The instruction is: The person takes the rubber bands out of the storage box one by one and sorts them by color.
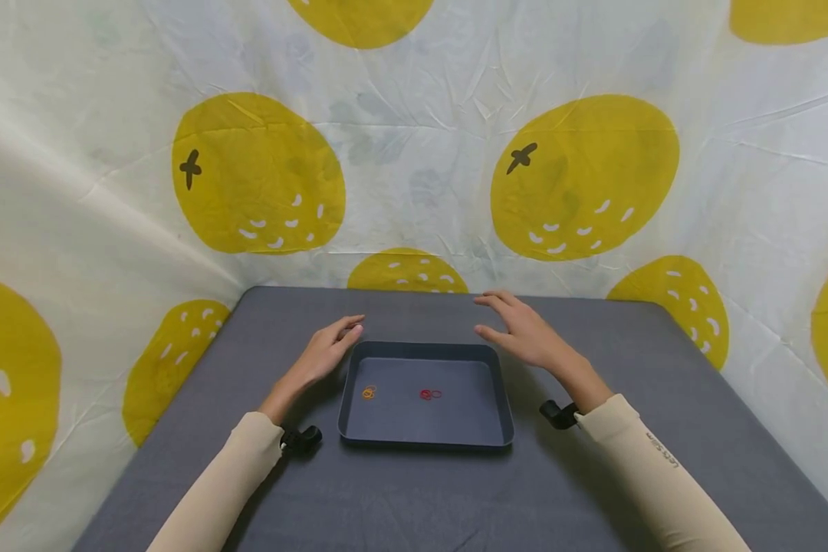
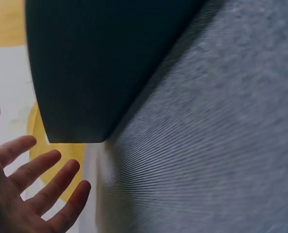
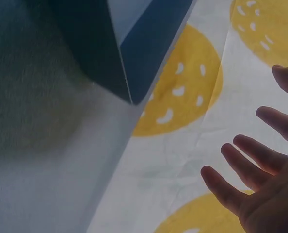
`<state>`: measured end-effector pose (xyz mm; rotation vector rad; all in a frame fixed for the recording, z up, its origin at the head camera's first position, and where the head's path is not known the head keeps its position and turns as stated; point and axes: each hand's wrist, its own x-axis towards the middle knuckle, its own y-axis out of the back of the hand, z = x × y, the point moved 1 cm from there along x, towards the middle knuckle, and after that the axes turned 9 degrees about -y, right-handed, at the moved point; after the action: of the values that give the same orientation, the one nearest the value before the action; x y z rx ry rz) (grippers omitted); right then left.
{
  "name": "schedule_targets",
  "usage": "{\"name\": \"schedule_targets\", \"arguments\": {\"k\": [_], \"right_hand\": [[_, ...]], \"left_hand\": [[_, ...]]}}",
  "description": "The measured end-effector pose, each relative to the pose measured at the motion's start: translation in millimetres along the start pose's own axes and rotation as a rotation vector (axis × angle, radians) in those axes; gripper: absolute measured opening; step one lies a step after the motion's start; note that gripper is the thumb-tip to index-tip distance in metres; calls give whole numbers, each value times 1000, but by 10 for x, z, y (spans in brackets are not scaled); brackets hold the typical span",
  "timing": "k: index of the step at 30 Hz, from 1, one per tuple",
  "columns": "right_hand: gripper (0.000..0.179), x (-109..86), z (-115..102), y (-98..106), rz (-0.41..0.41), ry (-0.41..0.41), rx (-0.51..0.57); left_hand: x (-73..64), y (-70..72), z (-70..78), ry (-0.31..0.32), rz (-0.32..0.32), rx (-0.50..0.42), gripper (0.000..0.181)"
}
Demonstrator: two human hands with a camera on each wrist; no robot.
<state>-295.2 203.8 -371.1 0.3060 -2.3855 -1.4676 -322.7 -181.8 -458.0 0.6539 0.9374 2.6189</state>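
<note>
A dark grey rectangular tray (image 1: 428, 431) lies on the table between my hands. Inside it, a small cluster of thin yellow-orange bands (image 1: 369, 392) sits at the left, and a cluster of thin red bands (image 1: 429, 394) is near the middle. My left hand (image 1: 326, 351) is by the tray's far left corner, fingers spread and holding nothing, as the left wrist view also shows. Past the far right corner, my right hand (image 1: 527, 330) is raised with its fingers apart and nothing in them. In the right wrist view the tray's corner (image 3: 134, 82) stands beside that hand.
Grey cloth covers the table (image 1: 414, 498) under the tray. Behind it and on both sides hangs a white curtain (image 1: 414, 169) printed with large yellow fruit shapes. A black wrist camera (image 1: 303, 440) is strapped on the left wrist, another black camera (image 1: 559, 415) on the right.
</note>
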Motion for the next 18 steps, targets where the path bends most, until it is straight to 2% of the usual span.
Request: {"name": "schedule_targets", "arguments": {"k": [6, 10, 18], "right_hand": [[58, 22, -66, -94, -20, 19, 5], [58, 18, -117, -146, -39, 27, 1], [57, 43, -235, -234, -89, 46, 22]], "left_hand": [[-32, -60, 20, 17, 7, 32, 51], [-57, -114, -1, 37, -20, 17, 50], [-70, -202, -31, 90, -51, -118, 51]]}}
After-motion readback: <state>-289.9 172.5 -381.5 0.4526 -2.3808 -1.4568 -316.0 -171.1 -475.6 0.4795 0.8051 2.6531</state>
